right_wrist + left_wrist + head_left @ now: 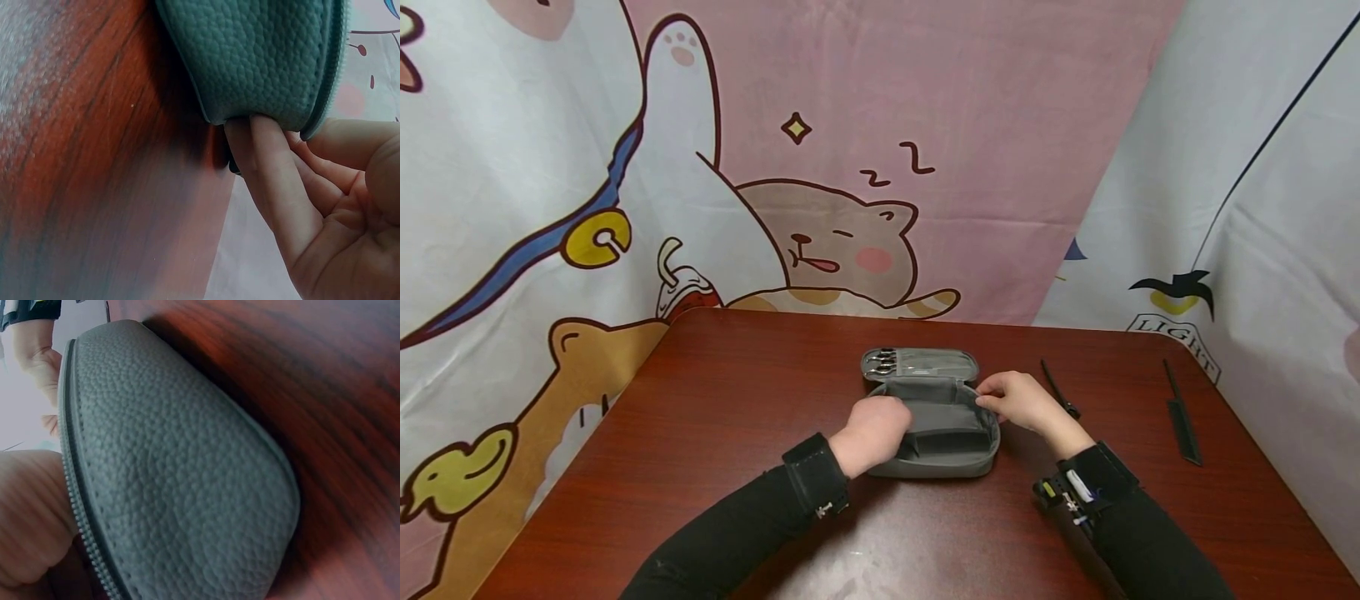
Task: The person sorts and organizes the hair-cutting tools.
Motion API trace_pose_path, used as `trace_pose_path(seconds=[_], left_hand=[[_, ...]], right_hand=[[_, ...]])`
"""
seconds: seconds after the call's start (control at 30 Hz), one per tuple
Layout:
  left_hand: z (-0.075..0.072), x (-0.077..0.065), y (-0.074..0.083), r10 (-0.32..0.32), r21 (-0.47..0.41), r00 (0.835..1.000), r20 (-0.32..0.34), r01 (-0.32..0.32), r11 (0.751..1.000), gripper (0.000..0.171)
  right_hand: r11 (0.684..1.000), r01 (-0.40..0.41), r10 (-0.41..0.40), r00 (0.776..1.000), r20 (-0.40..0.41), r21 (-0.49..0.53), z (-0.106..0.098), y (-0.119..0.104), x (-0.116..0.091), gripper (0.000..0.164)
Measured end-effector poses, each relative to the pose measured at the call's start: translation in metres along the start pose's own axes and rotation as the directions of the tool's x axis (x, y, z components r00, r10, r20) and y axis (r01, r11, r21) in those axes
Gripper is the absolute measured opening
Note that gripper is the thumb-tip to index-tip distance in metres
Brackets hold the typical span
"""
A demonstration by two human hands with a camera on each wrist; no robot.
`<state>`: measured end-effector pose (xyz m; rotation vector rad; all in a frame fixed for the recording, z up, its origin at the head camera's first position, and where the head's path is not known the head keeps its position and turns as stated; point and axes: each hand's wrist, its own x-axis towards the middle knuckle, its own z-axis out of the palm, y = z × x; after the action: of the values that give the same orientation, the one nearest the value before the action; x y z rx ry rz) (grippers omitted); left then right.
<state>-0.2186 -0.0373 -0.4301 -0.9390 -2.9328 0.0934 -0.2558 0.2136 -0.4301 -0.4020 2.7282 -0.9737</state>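
Note:
A grey zippered case (940, 467) with a pebbled surface lies unzipped on the table, its lid (936, 364) folded back. Several shiny metal tools (883, 362) sit at the left of the lid, beside a clear pocket. My left hand (876, 429) bends over the case's left rim, fingers down inside and out of sight. In the left wrist view its knuckles lie past the zipper (78, 500). At the far right corner, my right hand (1018, 400) grips the case wall, thumb at the zipper edge and fingers (278, 175) against the outer side.
On the brown table (760, 375), a thin black item (1060, 390) lies just beyond my right hand. A black comb with a long thin handle (1183, 429) is farther right. Printed cloth (985, 167) hangs behind the table and along its sides.

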Motion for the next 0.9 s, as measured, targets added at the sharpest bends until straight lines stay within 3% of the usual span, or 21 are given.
trace_pose_path(seconds=[0.6,0.9], left_hand=[[0.0052,0.0064,0.003,0.028,-0.059,0.999,0.016,-0.027,0.998,0.034],[0.005,0.0085,0.0047,0.06,0.01,0.998,0.003,-0.06,0.998,0.029]], right_hand=[[1.0,-0.006,0.006,1.0,0.006,-0.002,0.0011,0.0016,0.0013,0.017],[1.0,0.001,-0.001,1.0,0.001,-0.018,0.0022,0.0004,0.0003,0.017]])
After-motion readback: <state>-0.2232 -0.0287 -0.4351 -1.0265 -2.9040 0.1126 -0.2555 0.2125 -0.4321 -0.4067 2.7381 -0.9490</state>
